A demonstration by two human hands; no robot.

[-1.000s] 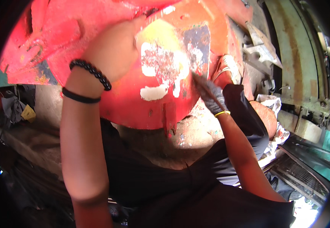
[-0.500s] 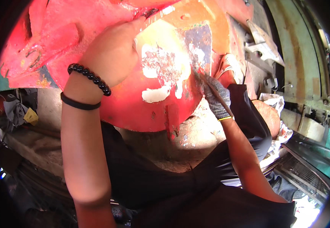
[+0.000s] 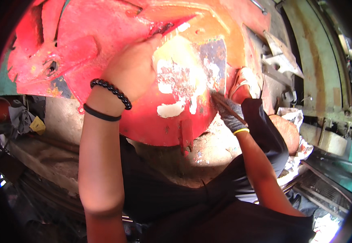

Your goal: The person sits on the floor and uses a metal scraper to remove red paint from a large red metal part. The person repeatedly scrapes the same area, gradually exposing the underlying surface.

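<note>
A red-painted metal part [image 3: 151, 131] with a rounded lower edge fills the upper middle, with worn, whitish patches and bright light across its face. My left hand [image 3: 133, 67], bare and wearing a dark beaded bracelet, is closed at its upper left side; most of its fingers are hidden. At the part's right edge, my right hand [image 3: 230, 115] wears a grey knitted glove. It is closed around a thin brown bar [image 3: 236, 111], whose upper end touches or lies very near the worn surface. I cannot make out that end's shape.
Orange-painted metal [image 3: 220, 18] continues above the part. My shoe [image 3: 245, 79] is close to its right side. Angular metal pieces [image 3: 281, 56] and a long greenish panel [image 3: 305, 44] lie farther right. Crumpled grey material [image 3: 20, 117] is at the left.
The red part appears shifted right and slightly down, my left hand moving along with it. My right hand and the bar are a little lower.
</note>
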